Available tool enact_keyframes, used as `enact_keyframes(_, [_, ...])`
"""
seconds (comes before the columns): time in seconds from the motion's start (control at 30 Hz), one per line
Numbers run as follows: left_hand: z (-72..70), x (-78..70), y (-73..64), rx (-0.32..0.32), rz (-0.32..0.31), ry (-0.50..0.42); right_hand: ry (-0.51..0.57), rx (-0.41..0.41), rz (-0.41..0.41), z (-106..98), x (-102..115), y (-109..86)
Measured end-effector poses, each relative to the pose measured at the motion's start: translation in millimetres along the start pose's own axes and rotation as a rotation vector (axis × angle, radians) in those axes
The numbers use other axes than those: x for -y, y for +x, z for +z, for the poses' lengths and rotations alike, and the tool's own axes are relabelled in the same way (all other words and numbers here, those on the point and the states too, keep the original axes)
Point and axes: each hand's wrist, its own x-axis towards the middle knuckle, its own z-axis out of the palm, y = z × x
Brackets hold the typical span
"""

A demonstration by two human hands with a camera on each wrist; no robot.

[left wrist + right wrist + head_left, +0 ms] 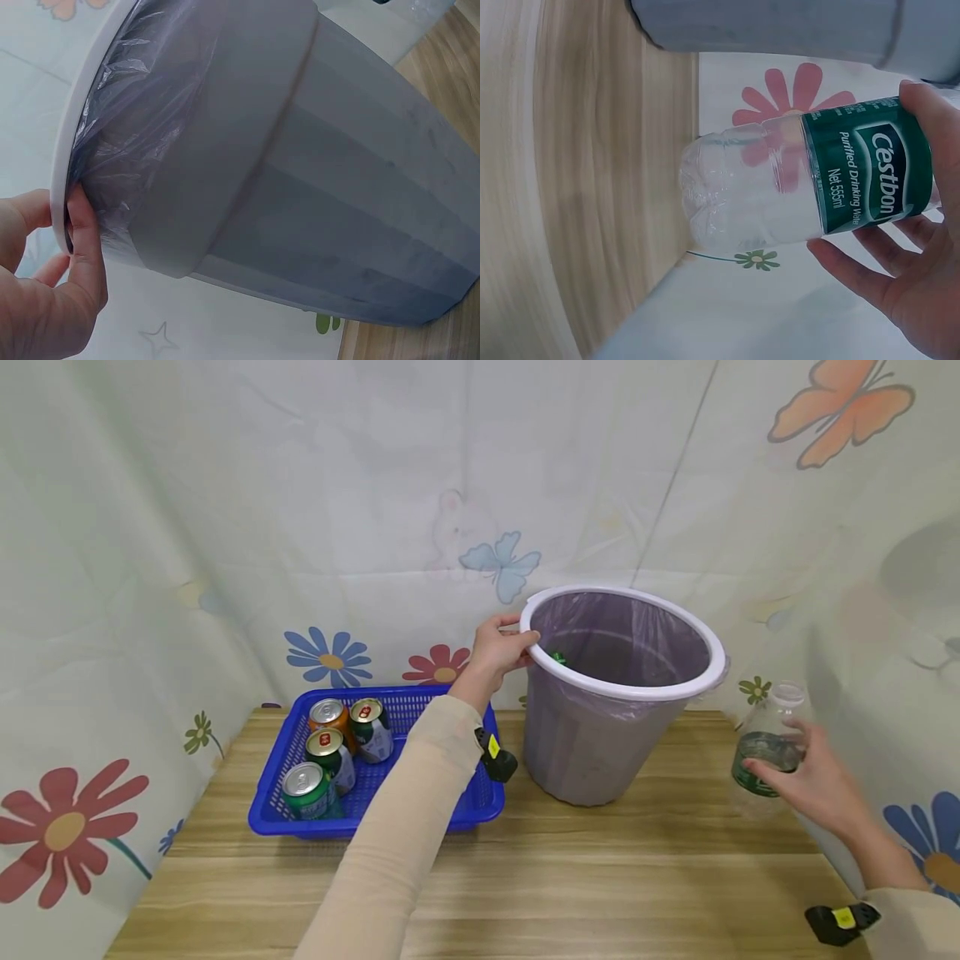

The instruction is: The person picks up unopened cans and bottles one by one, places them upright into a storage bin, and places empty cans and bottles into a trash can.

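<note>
My left hand [501, 652] grips the white rim of a grey trash bin [592, 747] at its left side, thumb on top and fingers beneath. A thin translucent liner bag [142, 112] hangs over the bin's edge under that rim. Inside the bin, a small bit of something green shows near the left wall. On the far right, my right hand [813, 781] holds a clear plastic water bottle [750, 187] around its green label. The bottle is upright, its base close to the table; whether it touches the table I cannot tell.
A blue plastic basket [262, 806] sits left of the bin, with several drink cans [326, 743] grouped in its left half. Everything stands on a wood-grain table [585, 893]. A pale curtain [360, 485] printed with flowers and butterflies hangs behind and along both sides.
</note>
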Motion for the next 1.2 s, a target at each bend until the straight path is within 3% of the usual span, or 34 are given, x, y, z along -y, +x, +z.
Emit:
enact_keyframes(0.6, [-0.4,-0.1,2.7,0.019,-0.007,0.002,0.002,0.045,-0.026,-29.4,16.9,14.6])
enact_keyframes(0.93, [0.0,-0.2,2.1,0.008,-0.004,0.005,-0.066,0.045,-0.025,-38.7,26.9,20.2])
enact_keyframes(1.2, [0.0,0.2,2.3,0.002,0.003,-0.004,-0.057,0.045,-0.044,-44.9,31.0,25.3])
